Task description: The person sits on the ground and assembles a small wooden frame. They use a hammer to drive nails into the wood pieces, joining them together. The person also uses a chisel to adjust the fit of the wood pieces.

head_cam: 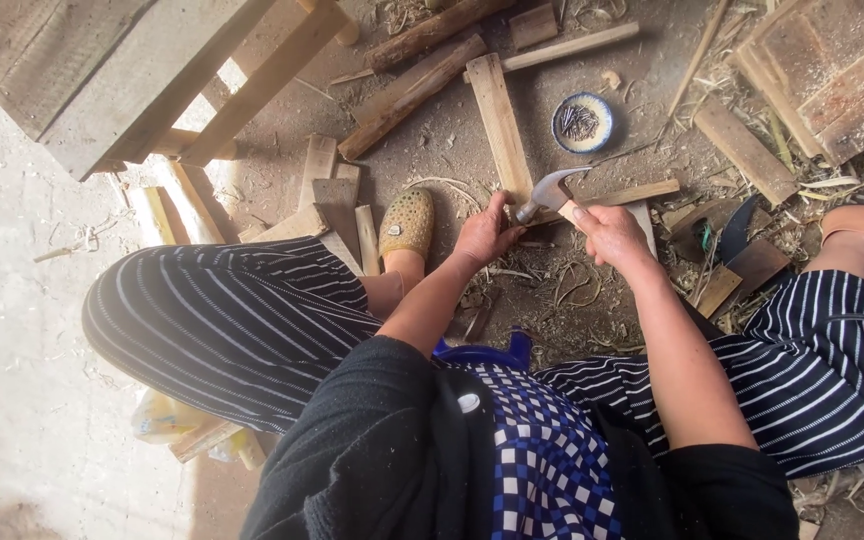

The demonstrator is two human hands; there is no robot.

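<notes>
- Right hand has its grip closed around a claw hammer.
- Left hand pinches at the near end of a wooden slat.
- A bowl of nails sits farther right on the floor.

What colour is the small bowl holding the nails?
Blue-rimmed with a pale inside, the bowl shows in the head view.

Bare dirt floor, littered with wood offcuts, sticks and dry straw. Pale concrete strip seen along one side, brightly sunlit. Rough plank pallet tilted at the upper corner; a second plank panel laid opposite. Small blue-rimmed dish set on the dirt. Daylight throughout, shadows soft.
</notes>
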